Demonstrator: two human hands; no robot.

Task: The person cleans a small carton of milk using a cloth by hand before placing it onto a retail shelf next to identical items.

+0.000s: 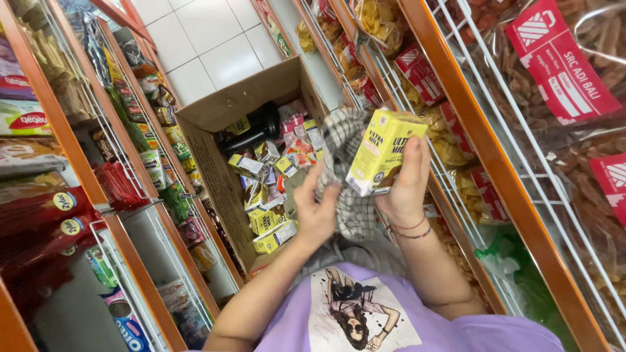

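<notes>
right hand (405, 189) grips yellow carton (385, 151); left hand (317, 212) clutches checked cloth (345, 169).

There is a single view, from a camera worn on the person's head. It looks steeply down along the person's chest and forearms to the white tiled floor (208, 45) of a narrow shop aisle. Both hands sit close to the lens near the middle of the frame, and an open cardboard box (215, 163) lies farther off on the floor below them. Wire shelves (130, 176) on the left and right run up both edges of the frame, very near the camera and tilted by the angle.
</notes>
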